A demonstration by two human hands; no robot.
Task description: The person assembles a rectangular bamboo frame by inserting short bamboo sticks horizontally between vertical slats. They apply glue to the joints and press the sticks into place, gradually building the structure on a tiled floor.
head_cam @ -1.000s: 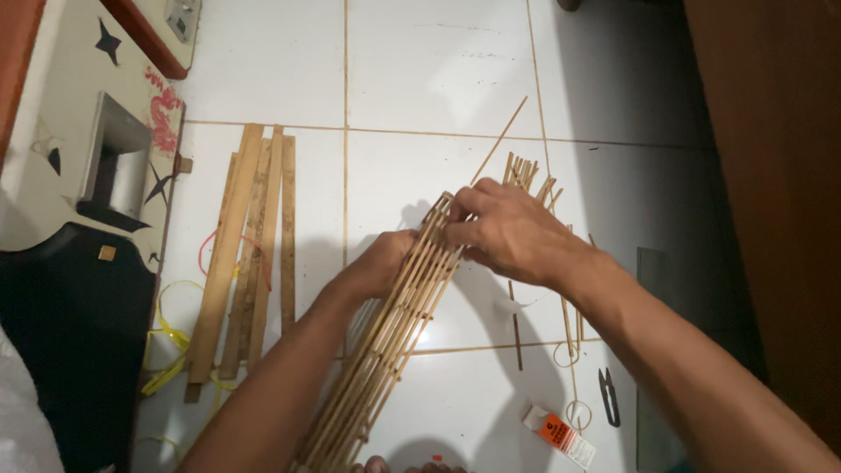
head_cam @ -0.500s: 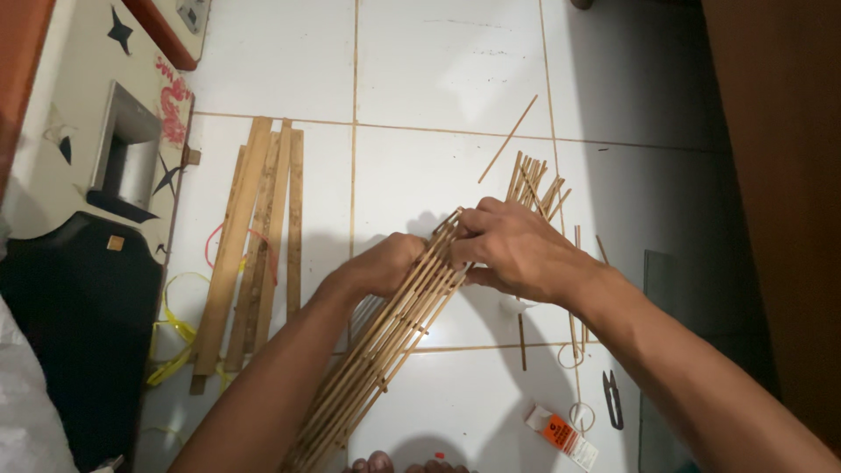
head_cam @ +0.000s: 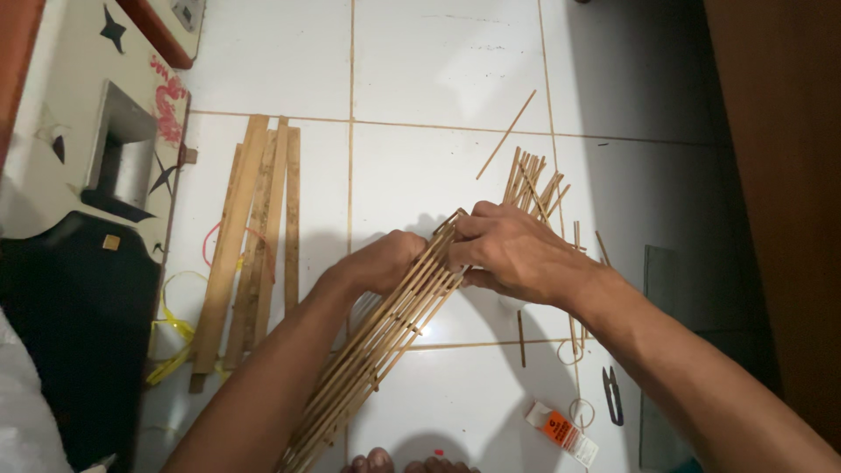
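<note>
Both hands are working on a lattice frame of thin bamboo sticks (head_cam: pixel 385 342), which is lying slantwise on the white tiled floor (head_cam: pixel 438 70) and running from the person's bare toes (head_cam: pixel 403 462) up toward the middle of the view. The left hand (head_cam: pixel 385 260) is pressing against the left side of the frame's upper end with its fingers curled over the outer sticks, clasping them. The right hand (head_cam: pixel 512 254) is closing around that same upper end from the right, its fingers wrapping the tips of the sticks; the fingertips themselves are tucked under, so exactly what they are pinching appears to be the top crosspiece, though that is hard to make out. Just beyond the right hand, a loose pile of short bamboo sticks (head_cam: pixel 534 184) is fanning out past the frame's top, and a single thin stick (head_cam: pixel 506 134) is lying apart, farther up. Left of the frame, well apart from it, several flat bamboo slats (head_cam: pixel 254 236) are lying side by side, with a loop of yellow cord (head_cam: pixel 175 328) at their lower end. Right of the frame's lower half, a small orange and white box (head_cam: pixel 562 433), a pair of small dark snips (head_cam: pixel 612 394) and a rubber band (head_cam: pixel 582 409) are resting on the tiles.
</note>
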